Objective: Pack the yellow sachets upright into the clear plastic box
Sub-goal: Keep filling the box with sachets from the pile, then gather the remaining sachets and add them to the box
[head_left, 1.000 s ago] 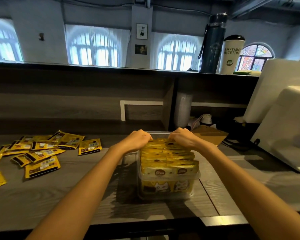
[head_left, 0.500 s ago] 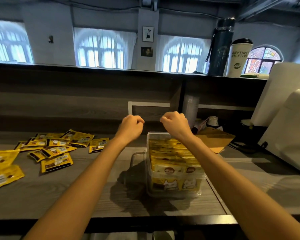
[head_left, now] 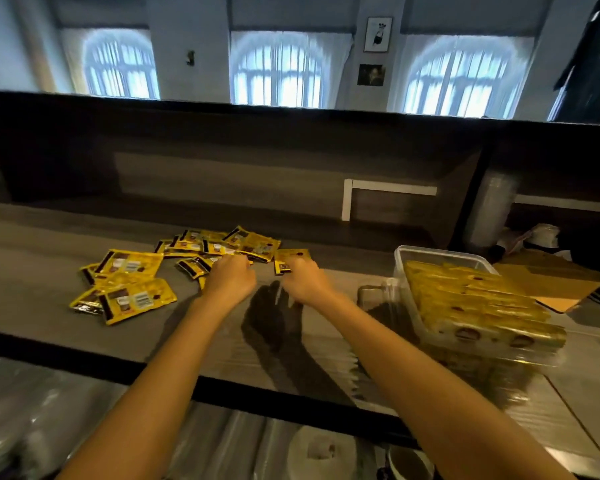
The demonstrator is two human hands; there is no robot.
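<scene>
Grey counter (head_left: 32, 289) spans the frame. At right sits the clear plastic box (head_left: 440, 253), its long axis running toward the lower right, filled with upright packed sachets (head_left: 465, 299). Loose yellow sachets (head_left: 132, 299) lie flat at centre-left. The left hand (head_left: 229, 280) and right hand (head_left: 303, 282) rest on them, fingers curled; I cannot tell whether either is pinching one.

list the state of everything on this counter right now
clear plastic box: open, nearly full
packed sachets: upright in rows inside the box
loose sachets: lying flat, scattered on the counter
left hand: on the loose pile, grip unclear
right hand: touching a single sachet, grip unclear
</scene>
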